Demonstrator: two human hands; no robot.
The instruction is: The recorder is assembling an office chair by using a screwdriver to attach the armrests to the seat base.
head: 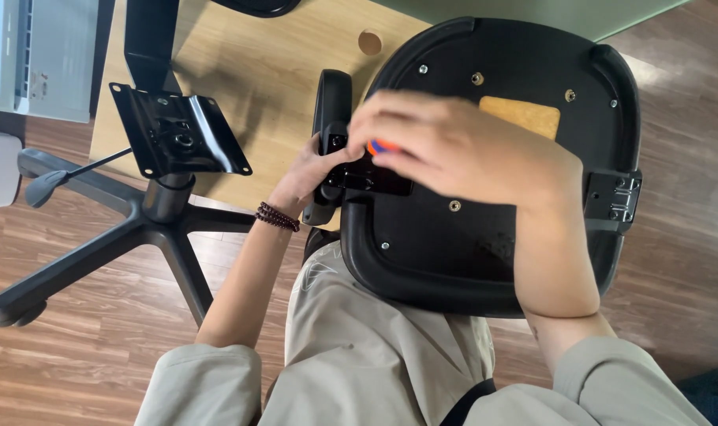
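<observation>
Under both hands, propped against the person's lap with its underside turned up, lies a black chair seat, tilted toward the body so that its screw holes and a tan label face the camera; held this way, the mounting points are easy to reach. Beyond the hands lies a light wooden board on the brown plank floor, and to the left of the left hand stands the chair base, its five legs spread and its square metal mounting plate facing up on the column, well apart from the seat. At the seat's left edge, an armrest stands on end with its bracket laid against the seat's underside. The left hand, a dark bead bracelet on its wrist, is closed around the armrest bracket, which seems to keep it steady against the seat. The right hand reaches across the seat from the right, its fingers narrowed around a small tool with an orange and blue handle, pressed toward the bracket just beside the left hand's fingertips; the tool's tip is hidden by the fingers. On the seat's far right edge, away from both hands, a second metal bracket is fixed.
</observation>
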